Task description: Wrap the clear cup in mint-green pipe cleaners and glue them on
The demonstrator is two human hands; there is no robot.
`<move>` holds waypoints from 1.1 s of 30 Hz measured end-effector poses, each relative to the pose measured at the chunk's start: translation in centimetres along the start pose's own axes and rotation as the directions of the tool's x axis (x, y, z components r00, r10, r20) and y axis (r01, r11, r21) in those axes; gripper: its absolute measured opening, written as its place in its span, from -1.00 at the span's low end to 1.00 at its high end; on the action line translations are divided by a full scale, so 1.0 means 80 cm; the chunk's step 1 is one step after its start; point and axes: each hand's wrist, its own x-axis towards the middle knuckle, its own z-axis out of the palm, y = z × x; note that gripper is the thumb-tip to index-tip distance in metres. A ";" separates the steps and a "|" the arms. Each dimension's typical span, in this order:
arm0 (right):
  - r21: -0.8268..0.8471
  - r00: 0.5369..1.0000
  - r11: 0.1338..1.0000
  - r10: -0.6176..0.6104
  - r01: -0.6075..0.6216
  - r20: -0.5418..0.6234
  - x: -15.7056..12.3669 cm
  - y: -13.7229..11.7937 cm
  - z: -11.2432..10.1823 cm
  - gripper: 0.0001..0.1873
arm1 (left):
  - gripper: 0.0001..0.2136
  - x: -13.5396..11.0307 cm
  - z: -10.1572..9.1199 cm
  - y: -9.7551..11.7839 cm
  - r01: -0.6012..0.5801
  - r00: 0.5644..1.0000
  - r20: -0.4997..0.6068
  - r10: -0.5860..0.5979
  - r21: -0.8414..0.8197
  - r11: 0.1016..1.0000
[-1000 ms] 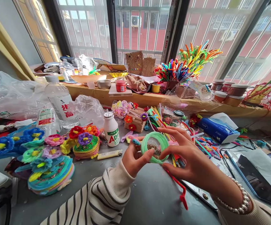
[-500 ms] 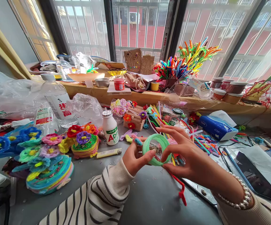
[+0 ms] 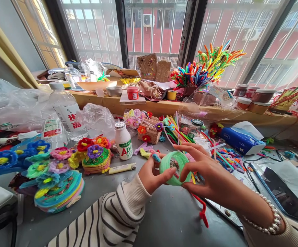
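My left hand (image 3: pixel 152 173) grips the near-left side of a pale green hollow ring (image 3: pixel 168 164), which looks like coiled chenille stem or yarn, with the thumb across its front. My right hand (image 3: pixel 205 168) pinches the ring's right side between thumb and fingers, its upper fingers stretched out above. A small blue fuzzy piece (image 3: pixel 156 157) shows at the left fingertips; whether it is held or worn I cannot tell. Below the right hand a red pipe cleaner (image 3: pixel 203 211) hangs or lies with a bent end; its upper end is hidden.
To the left stand layered bases with fuzzy flowers (image 3: pixel 58 192), a white drink bottle (image 3: pixel 123 140) and a lighter (image 3: pixel 122 168). Beyond the hands are a small woven basket (image 3: pixel 150 132) and loose pipe cleaners (image 3: pixel 228 157). A blue tissue pack (image 3: pixel 240 140) and a tablet (image 3: pixel 280 192) lie right.
The whole view has shifted slightly, so things sit a little further right and lower. Both hands keep their hold on the green ring, with little change in their fingers.
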 end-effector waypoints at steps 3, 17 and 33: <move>-0.006 1.000 1.000 -0.002 0.001 -0.022 0.001 0.000 0.001 -0.92 | -0.53 0.000 0.001 0.001 0.017 1.000 -0.013 -0.017 0.011 1.000; 0.073 0.998 0.995 0.066 -0.064 -0.024 0.002 0.005 0.003 -0.97 | -0.44 -0.001 -0.001 0.007 0.012 0.999 -0.048 -0.013 -0.018 1.000; 0.213 0.991 0.969 0.135 -0.128 -0.021 0.004 0.008 0.005 -0.98 | -0.42 0.002 0.000 0.002 0.010 0.984 -0.175 -0.021 -0.063 0.998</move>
